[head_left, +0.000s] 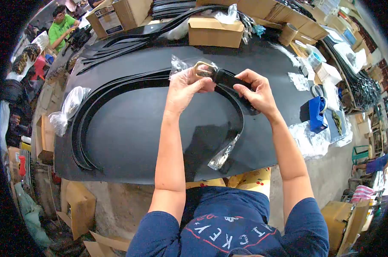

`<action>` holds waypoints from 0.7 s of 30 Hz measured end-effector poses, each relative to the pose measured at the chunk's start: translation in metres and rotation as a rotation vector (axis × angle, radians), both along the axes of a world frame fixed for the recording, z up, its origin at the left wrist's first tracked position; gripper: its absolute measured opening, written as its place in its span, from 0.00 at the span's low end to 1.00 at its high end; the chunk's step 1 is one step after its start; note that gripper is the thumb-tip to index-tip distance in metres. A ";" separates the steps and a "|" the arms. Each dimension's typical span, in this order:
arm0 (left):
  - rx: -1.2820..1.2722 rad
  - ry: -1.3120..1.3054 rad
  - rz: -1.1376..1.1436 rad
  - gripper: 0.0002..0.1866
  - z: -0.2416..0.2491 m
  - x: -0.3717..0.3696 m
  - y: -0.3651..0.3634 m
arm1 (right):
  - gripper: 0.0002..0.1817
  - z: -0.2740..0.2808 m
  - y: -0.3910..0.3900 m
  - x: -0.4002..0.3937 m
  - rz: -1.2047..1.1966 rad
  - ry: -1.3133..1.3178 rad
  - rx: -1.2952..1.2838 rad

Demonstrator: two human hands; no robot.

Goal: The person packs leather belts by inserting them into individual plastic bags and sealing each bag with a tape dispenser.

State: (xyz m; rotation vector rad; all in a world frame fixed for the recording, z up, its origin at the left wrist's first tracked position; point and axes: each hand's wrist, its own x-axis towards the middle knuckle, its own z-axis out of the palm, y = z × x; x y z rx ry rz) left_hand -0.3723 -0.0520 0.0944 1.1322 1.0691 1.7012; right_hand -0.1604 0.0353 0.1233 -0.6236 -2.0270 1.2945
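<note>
My left hand (pixel 185 89) is closed at the buckle end of a black belt, its thumb and fingers beside a gold-coloured buckle (pixel 204 70). Clear plastic (pixel 178 64) shows around that hand. My right hand (pixel 257 91) pinches the black strap (pixel 229 80) just right of the buckle. From there a strap curves down to an end in a clear plastic sleeve (pixel 225 153). Several black belts (pixel 86 112) lie in a long curve on the dark table (pixel 138 132), passing behind my left hand.
A brown carton (pixel 215 33) and more black straps (pixel 130 39) are at the table's far side. Bundled plastic (pixel 70 109) lies at the left edge. A blue tape dispenser (pixel 317 115) and plastic bags (pixel 307 139) are at the right. A person (pixel 62 28) in green sits at the far left.
</note>
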 end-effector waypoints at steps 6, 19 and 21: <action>0.017 -0.064 -0.099 0.18 0.006 0.006 -0.003 | 0.09 0.003 -0.004 0.001 0.083 0.111 -0.130; 0.116 -0.077 0.047 0.24 0.013 0.010 -0.003 | 0.10 0.007 -0.016 -0.002 -0.014 0.102 -0.026; 0.071 -0.218 -0.121 0.23 0.015 0.006 -0.007 | 0.10 0.005 -0.017 -0.002 -0.020 0.126 0.052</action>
